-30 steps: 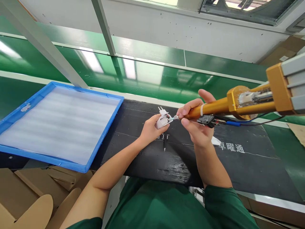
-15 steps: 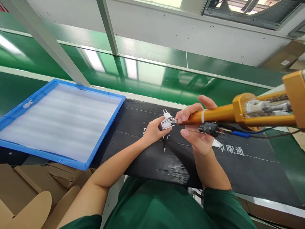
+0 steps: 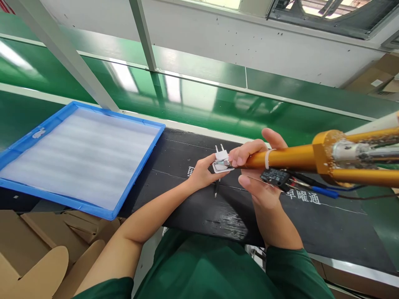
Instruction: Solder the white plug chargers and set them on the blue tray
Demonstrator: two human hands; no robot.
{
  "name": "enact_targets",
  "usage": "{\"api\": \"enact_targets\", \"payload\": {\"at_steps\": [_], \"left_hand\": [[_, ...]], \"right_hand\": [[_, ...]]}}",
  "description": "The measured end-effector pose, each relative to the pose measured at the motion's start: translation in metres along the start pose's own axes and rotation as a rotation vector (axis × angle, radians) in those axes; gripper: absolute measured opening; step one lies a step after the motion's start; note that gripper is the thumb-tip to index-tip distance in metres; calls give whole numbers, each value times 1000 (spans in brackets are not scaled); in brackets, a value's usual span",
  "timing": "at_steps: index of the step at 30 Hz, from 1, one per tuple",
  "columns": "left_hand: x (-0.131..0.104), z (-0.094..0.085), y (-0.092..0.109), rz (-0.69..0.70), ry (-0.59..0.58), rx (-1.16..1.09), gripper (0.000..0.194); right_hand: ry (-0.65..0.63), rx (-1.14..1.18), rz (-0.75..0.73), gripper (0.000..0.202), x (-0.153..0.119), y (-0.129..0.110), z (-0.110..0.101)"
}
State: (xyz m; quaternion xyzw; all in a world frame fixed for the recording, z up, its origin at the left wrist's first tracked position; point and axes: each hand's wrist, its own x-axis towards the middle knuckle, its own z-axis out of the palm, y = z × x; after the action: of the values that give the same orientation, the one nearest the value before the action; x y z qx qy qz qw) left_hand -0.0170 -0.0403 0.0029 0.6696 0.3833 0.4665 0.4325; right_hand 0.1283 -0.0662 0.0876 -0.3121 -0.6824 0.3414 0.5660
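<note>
Between its fingertips, my left hand (image 3: 202, 173) grips a white two-pin plug (image 3: 221, 155). The pins point away from me, and the open side of the housing faces the right. My right hand (image 3: 263, 193) is wrapped round a gold-coloured dispensing gun (image 3: 289, 157). Its metal tip is at the plug's open housing; whether they touch I cannot tell. A black microswitch (image 3: 276, 177) with a long lever is tied to the gun's underside, near my right thumb. A short black cable (image 3: 216, 189) with bare ends hangs below the plug.
To the left lies a blue-rimmed tray (image 3: 139, 166) with a whitish sheet inside. A black mat (image 3: 187, 216) with white characters covers the bench under my hands. Folded cardboard (image 3: 40, 232) is at the lower left. Behind runs a green conveyor-like surface (image 3: 202, 101).
The plug has turned in my left hand and shifted slightly right, its pins now more upright in view. The dispensing gun has moved a little right and down, its tip over the housing.
</note>
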Motion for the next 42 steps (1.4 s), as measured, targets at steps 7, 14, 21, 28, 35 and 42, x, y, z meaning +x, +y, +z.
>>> {"api": "enact_targets", "payload": {"at_steps": [7,14,21,28,35,42], "left_hand": [[6,-5,3,-72,33,88,35],[19,-34,-1,-228,131,70,36],[20,-46,2,-211,95,-37,38],[23,-49,-2,-219,3,-2,35],[30,-68,-8,-266,-198,507,29],[35,-69,-27,-299,-274,386,45]], "right_hand": [[31,-18,-84,59,10,-4,-1],[56,76,-79,66,18,8,-12],[-10,140,-102,61,29,14,-22],[-21,69,-85,59,31,14,-25],[-29,76,-93,56,33,15,-26],[-28,76,-94,52,33,15,-27]]}}
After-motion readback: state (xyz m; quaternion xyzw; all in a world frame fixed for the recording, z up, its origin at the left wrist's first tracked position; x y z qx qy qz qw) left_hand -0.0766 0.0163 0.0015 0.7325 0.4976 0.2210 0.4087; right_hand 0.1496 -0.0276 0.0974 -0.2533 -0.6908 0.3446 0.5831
